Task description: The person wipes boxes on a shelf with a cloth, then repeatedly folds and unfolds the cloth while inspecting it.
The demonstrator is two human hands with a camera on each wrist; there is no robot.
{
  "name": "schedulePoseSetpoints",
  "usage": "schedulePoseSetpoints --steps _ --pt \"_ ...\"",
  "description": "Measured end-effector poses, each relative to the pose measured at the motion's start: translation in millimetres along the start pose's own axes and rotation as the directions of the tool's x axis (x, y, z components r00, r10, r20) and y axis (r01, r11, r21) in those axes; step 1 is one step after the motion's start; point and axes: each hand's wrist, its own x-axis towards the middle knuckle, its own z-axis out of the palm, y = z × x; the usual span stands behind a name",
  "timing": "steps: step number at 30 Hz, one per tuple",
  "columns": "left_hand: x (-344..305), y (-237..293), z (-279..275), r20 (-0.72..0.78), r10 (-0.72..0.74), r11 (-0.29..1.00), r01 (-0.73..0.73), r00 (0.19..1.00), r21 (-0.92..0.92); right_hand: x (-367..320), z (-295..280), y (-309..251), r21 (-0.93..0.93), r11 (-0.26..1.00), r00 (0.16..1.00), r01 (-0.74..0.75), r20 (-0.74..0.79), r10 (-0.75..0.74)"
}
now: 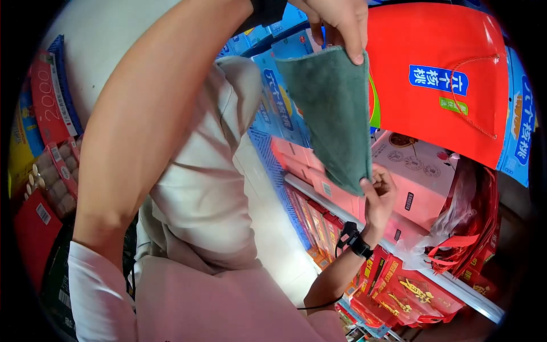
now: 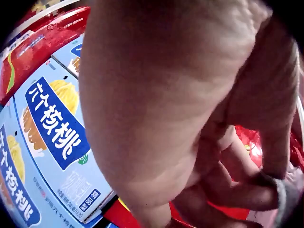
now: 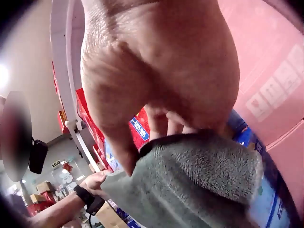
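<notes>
A grey-green cloth (image 1: 333, 108) hangs stretched between both hands. At the top of the head view, the left hand (image 1: 342, 25) pinches its upper corner; the left wrist view shows that hand (image 2: 171, 104) large, with a strip of cloth (image 2: 281, 202) at its fingertips. Lower down, the right hand (image 1: 380, 196) grips the bottom corner between thumb and fingers. In the right wrist view the right hand (image 3: 156, 71) holds the folded edge of the fuzzy cloth (image 3: 190, 180), hiding some fingertips, while the left hand (image 3: 93, 181) is at its far end.
Blue drink cartons (image 1: 282, 108) and a large red bag (image 1: 439, 74) lie behind the cloth. Pink boxes (image 1: 419, 171), clear plastic and red packages (image 1: 416, 290) surround the right arm. Egg trays (image 1: 57, 176) are at the left, beside the pale floor (image 1: 97, 45).
</notes>
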Motion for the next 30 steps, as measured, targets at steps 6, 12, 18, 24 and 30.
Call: schedulePoseSetpoints --steps 6,12,18,24,30 --pt "8 -2 -15 0.252 -0.141 0.988 0.122 0.957 0.091 -10 -17 10 0.019 0.993 0.932 -0.115 0.347 0.101" --pt "31 -22 -12 -0.161 -0.221 0.968 0.236 0.962 0.081 36 -1 20 -0.144 0.979 0.987 -0.143 -0.09 0.13" --pt "63 -48 7 -0.527 -0.051 0.842 0.32 0.848 0.434 75 18 35 -0.156 0.987 0.955 0.037 -0.284 -0.08" --pt "81 -69 45 -0.769 0.321 0.634 0.478 0.552 0.608 95 35 54 -0.464 0.886 0.832 0.005 -0.49 -0.261" --pt "91 -82 71 -0.789 0.316 0.574 0.555 0.527 0.602 105 60 56 -0.651 0.758 0.71 -0.029 -0.547 -0.443"
